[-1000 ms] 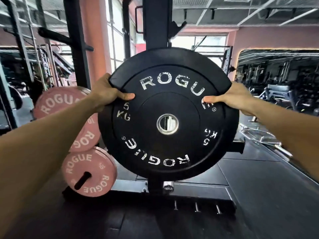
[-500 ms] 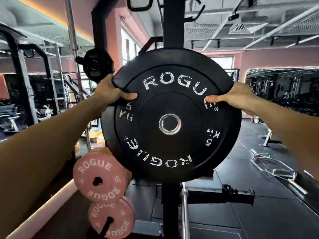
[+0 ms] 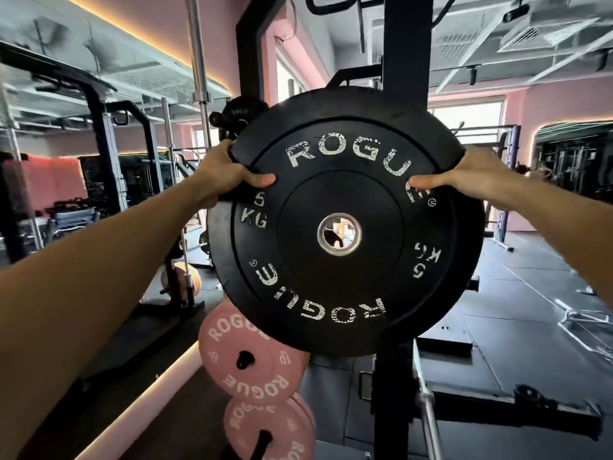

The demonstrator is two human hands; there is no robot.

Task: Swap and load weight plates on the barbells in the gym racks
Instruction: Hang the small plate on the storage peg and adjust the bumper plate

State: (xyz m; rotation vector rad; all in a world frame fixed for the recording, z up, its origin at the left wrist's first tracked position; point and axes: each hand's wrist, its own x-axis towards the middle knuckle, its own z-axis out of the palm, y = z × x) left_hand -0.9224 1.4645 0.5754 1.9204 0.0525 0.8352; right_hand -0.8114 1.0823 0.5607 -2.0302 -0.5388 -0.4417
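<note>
Gym rack (image 3: 403,44) behind, black plate (image 3: 345,227) gripped between both hands, left hand (image 3: 225,171), right hand (image 3: 464,180)

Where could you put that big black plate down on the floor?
Bare dark floor mat lies right of the rack post, beyond the black plate. Left is crowded: pink plates stacked on pegs.

Daylight floods through blown-out windows (image 3: 467,119) behind the black weight plate (image 3: 345,224), leaving its face evenly lit and sharp. Left of the plate, a warm orange light strip (image 3: 146,44) glows along the ceiling edge. Wide-angle distortion bends the rack uprights; background and frame edges smear softly.
</note>
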